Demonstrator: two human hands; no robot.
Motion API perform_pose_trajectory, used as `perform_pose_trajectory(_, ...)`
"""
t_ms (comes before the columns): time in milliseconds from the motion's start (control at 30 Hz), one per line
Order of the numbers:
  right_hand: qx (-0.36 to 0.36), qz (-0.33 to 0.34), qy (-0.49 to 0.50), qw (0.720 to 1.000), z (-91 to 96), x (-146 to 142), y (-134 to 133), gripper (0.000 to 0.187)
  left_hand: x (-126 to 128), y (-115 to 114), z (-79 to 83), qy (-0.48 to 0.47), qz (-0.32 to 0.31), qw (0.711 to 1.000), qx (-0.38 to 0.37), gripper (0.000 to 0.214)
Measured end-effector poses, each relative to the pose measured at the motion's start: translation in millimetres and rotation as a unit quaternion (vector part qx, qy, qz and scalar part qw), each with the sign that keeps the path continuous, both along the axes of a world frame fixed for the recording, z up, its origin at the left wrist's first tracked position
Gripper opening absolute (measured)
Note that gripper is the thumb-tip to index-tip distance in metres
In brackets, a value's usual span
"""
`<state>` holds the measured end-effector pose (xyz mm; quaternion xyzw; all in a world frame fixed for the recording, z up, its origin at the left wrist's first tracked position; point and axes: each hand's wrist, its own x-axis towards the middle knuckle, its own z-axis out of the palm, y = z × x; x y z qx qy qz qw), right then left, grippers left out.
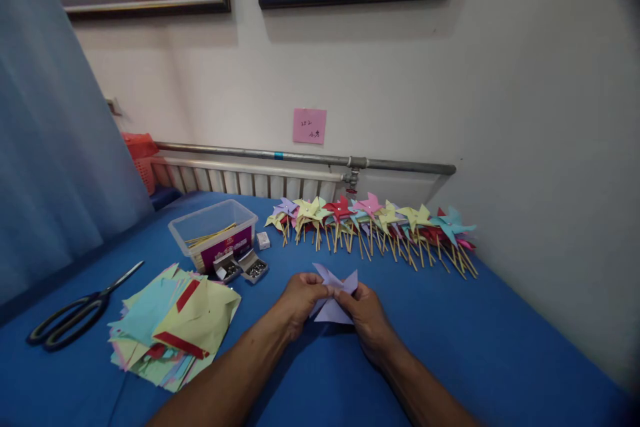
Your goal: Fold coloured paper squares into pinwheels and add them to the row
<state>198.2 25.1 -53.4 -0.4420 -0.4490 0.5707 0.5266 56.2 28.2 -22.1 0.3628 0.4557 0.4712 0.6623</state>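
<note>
A lilac paper pinwheel (334, 312), without a stick in view, is held between both hands above the blue cloth. My left hand (303, 297) pinches it from the left, thumb toward the middle. On the other side my right hand (367, 313) grips it, its thumb pressed near the centre. Two thumbs nearly meet over the folded points; whether a pin sits under them is hidden. Nearest to the left hand are two small open boxes of metal pins (255, 269) and a stack of coloured paper sheets (170, 327).
Finished pinwheels on sticks (370, 223) lie in a row along the back. A clear plastic tub (213, 235) holds thin sticks, with a small white box (263, 240) beside it. Black-handled scissors (83, 312) lie far left. Behind stand a radiator (240, 177) and the wall.
</note>
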Motion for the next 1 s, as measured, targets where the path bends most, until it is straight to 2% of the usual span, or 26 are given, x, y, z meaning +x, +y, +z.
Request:
perform_pose_trajectory(233,-0.02,0.025,0.064,0.997,11.0,-1.4,-5.1,0.04,-2.6,0.6,-2.2,-0.012,-0.025,1.0,0.012,0.032)
perform_pose_trajectory(500,-0.021,0.036,0.052,0.998,18.3,-4.0,-7.8,0.037,-0.4,1.9,-4.3,0.008,-0.022,0.999,0.03,0.03)
perform_pose_trajectory(633,-0.014,0.011,0.024,1.0,14.2,-3.5,-5.4,0.04,1.7,2.7,-5.0,0.042,-0.006,0.998,0.051,0.027)
perform_pose_trajectory(800,0.026,-0.039,-0.022,0.999,9.9,-0.7,-0.8,0.042,3.9,3.5,-9.1,0.082,0.014,0.995,0.057,0.028)
perform_pose_trajectory(900,0.044,-0.031,-0.049,0.997,13.5,1.4,0.0,0.038,3.5,1.8,-7.1,0.046,-0.001,0.998,0.036,0.025)
perform_pose_trajectory(1000,0.059,-0.015,-0.076,0.995,17.9,3.6,-0.7,0.034,1.7,-1.0,-0.9,0.008,-0.023,1.0,0.015,0.033)
